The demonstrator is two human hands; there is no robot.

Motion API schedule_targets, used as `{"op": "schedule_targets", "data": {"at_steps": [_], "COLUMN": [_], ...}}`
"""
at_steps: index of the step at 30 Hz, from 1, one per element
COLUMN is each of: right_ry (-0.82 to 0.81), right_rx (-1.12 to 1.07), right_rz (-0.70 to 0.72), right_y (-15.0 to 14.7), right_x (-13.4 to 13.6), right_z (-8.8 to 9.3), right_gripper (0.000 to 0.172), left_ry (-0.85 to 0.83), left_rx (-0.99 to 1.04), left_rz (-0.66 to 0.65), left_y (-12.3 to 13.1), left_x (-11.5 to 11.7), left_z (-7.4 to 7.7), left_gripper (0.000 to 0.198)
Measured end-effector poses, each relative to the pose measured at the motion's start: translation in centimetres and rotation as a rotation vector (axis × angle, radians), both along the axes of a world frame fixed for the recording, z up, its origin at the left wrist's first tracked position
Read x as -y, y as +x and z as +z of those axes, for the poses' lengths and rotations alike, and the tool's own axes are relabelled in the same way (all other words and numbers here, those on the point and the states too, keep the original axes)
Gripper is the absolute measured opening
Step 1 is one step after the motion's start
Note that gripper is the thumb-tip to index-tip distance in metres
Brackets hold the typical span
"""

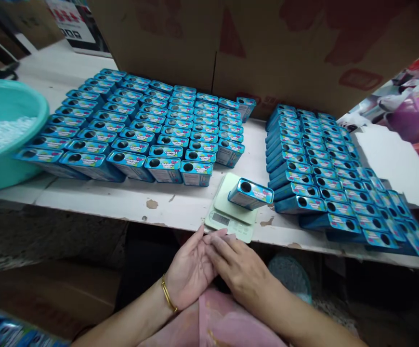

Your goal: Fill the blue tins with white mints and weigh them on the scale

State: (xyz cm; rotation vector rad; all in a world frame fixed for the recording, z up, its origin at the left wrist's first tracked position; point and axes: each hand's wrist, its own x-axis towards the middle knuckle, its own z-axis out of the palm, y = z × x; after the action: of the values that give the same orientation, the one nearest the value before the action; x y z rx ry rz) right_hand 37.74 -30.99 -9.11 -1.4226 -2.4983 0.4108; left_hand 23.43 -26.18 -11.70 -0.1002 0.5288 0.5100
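My left hand (pixel 190 275) lies palm up in front of the table edge, its fingers stretched and nothing showing in the palm. Over its fingertips rests my right hand (pixel 241 268), palm down with fingers extended; whatever lies beneath those fingers is hidden. Just beyond both hands, a pale green digital kitchen scale (pixel 215 206) sits at the table's front edge. One blue candy tin (pixel 250 193) stands on its platform, with a dark round hole in the lid. The digits on the display are too small to read.
Rows of blue tins (pixel 133 130) stand to the left, with another block of tins (pixel 321 168) to the right. A turquoise basin (pixel 38 115) of small white pieces sits far left. Behind rises a large cardboard box (pixel 195 48). A bucket (pixel 291 274) stands below the table.
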Motion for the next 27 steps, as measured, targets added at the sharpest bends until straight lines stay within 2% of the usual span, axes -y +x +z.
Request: {"op": "schedule_targets", "data": {"at_steps": [4,6,8,11,14,16,19,22,24,27], "right_ry": [-0.114,-0.145,-0.148,-0.009,0.191,0.241,0.217,0.182,0.179,0.221], "right_rx": [0.038,0.016,-0.020,-0.148,-0.225,-0.194,-0.092,0.012,0.025,-0.042], "right_rz": [0.048,0.070,0.073,0.039,-0.133,-0.230,-0.250,-0.259,-0.263,-0.233], "right_y": [-0.1,0.6,1.5,3.0,4.9,6.1,7.1,7.5,7.4,7.1], "right_x": [2.0,2.2,1.9,0.3,-2.4,-4.6,-7.7,-9.6,-10.0,-9.2], "right_z": [-1.4,-1.3,-0.9,0.6,3.0,4.4,5.1,4.5,4.2,4.6], "right_gripper": [0.035,0.036,0.029,0.024,0.023,0.021,0.018,0.019,0.020,0.018], "left_ry": [-0.013,-0.007,0.011,0.059,0.160,0.250,0.392,0.561,0.686,0.904], "left_rx": [0.001,-0.002,-0.004,-0.005,-0.057,-0.134,-0.310,-0.535,-0.683,-0.929], "left_rz": [-0.076,-0.082,-0.067,-0.040,0.001,0.051,0.153,0.314,0.450,0.691], "left_y": [-0.1,-0.1,-0.1,0.0,-0.3,-1.1,-3.7,-8.3,-12.0,-17.9], "left_x": [1.1,1.3,1.3,0.7,-0.5,-1.4,-3.2,-5.7,-7.7,-11.0], "left_z": [-0.4,-0.5,-0.2,1.2,3.1,4.2,5.2,5.9,6.5,7.9], "left_gripper": [0.045,0.046,0.047,0.047,0.042,0.039,0.032,0.026,0.024,0.021]}}
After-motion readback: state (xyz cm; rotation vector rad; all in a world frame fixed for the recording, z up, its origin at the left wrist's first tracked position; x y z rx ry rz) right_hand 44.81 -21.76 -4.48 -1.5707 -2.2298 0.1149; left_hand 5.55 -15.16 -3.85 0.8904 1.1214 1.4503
